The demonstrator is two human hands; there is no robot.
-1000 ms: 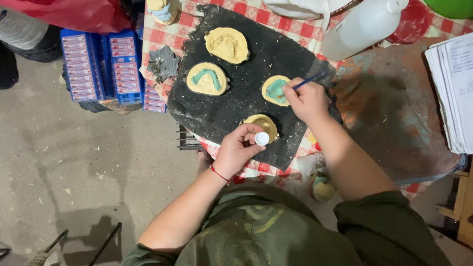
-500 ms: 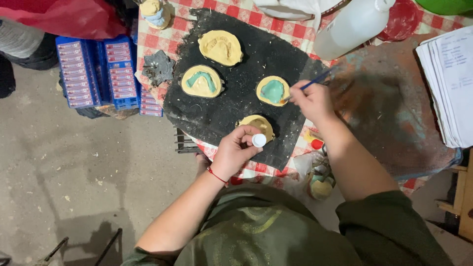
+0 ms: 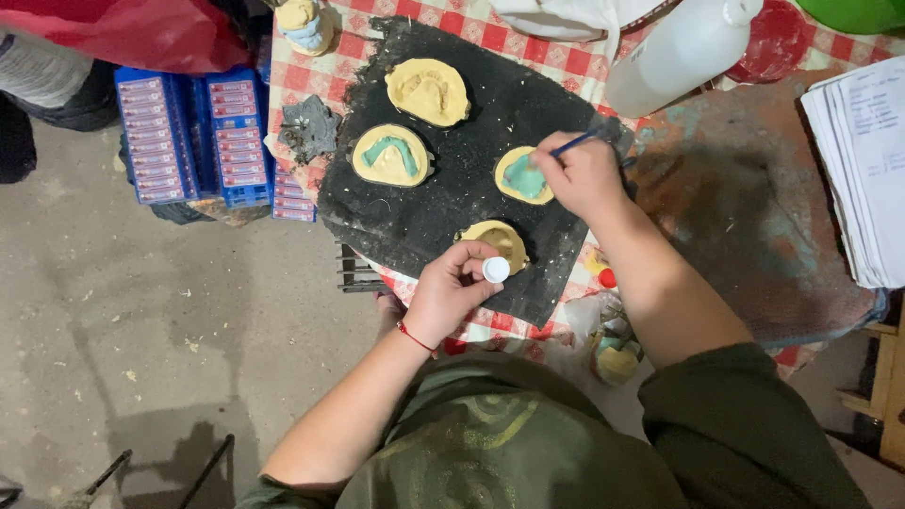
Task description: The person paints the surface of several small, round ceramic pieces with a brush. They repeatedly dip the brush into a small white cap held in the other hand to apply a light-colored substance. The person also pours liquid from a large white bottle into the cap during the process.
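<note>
1. So, nearest the camera, an olive-green top (image 3: 490,443) is seen filling the bottom edge, with both bare forearms stretched out from it over the table.
2. A small white cap (image 3: 496,270) is pinched in the left hand (image 3: 451,290), fingers curled shut around it; a thin red bracelet (image 3: 416,336) is worn at that wrist.
3. Just past that cap, a yellow mould (image 3: 500,240) is partly hidden by the left fingers, at the near edge of a ragged black mat (image 3: 443,203).
4. A bit farther and to the right, a thin blue brush (image 3: 577,143) is gripped in the closed right hand (image 3: 583,174), and its tip is held over a yellow mould with a teal patch (image 3: 521,176). Whether the bristles are actually touching can't be told.
5. To the left on the same mat, another yellow mould with a teal arch (image 3: 390,155) is laid, well apart from both hands.
6. Farther still, a plain yellow mould (image 3: 427,91) is set near the far edge of the mat.
7. Under the mat, a red-and-white checked cloth (image 3: 311,80) is spread, with a grey lump (image 3: 307,127) on it beside the mat's left edge.
8. Far right, a white plastic bottle (image 3: 679,52) is laid tilted, and a stack of papers (image 3: 863,160) is kept at the right edge.
9. Off the table on the left, blue boxes (image 3: 193,137) are stacked on the concrete floor (image 3: 141,320).
</note>
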